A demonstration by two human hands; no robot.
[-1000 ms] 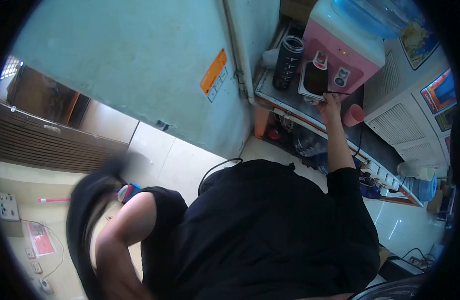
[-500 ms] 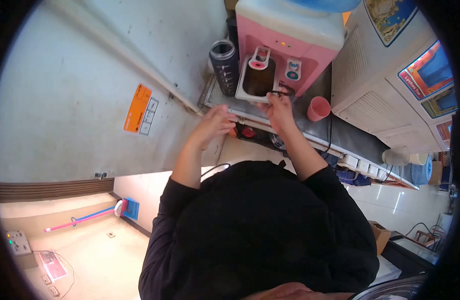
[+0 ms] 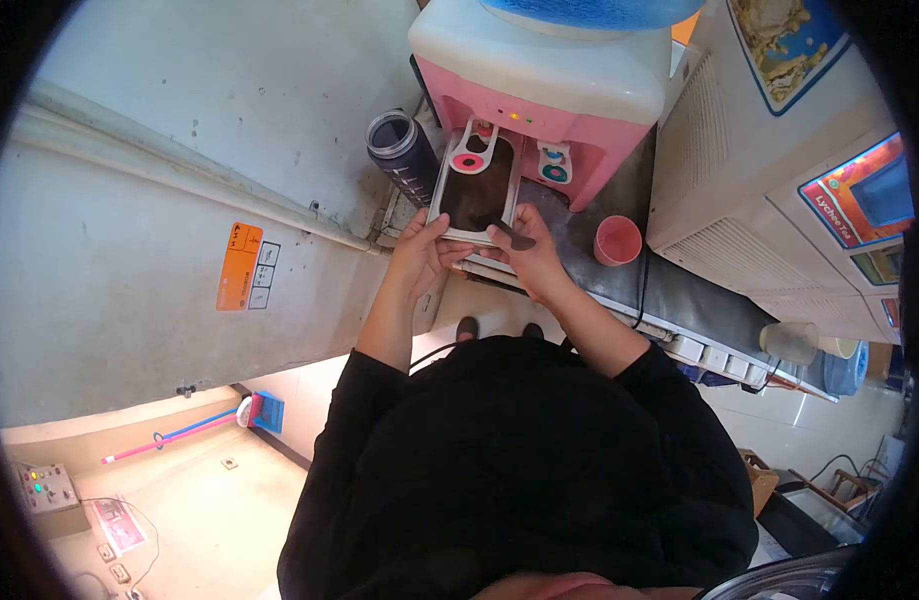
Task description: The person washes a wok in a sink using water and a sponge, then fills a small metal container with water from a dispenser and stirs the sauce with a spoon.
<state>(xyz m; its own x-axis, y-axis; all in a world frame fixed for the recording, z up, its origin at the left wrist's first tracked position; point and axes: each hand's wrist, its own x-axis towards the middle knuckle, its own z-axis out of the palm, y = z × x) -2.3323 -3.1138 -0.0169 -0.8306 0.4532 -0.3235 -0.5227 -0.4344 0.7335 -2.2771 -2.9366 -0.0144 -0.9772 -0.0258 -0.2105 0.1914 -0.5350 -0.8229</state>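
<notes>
In the head view, the left hand (image 3: 425, 245) grips the near left corner of a rectangular metal-rimmed pan (image 3: 517, 180), thumb at the rim, other fingers partly hidden beneath. The right hand (image 3: 536, 252) holds the near right corner likewise, a dark utensil handle (image 3: 520, 241) jutting out by its thumb. The pan, with dark contents (image 3: 472, 195), sits under the red-ringed tap (image 3: 468, 162) of the pink water dispenser (image 3: 580, 135). Good handling here probably means even support at both corners, a level rim and the handle kept from slipping
</notes>
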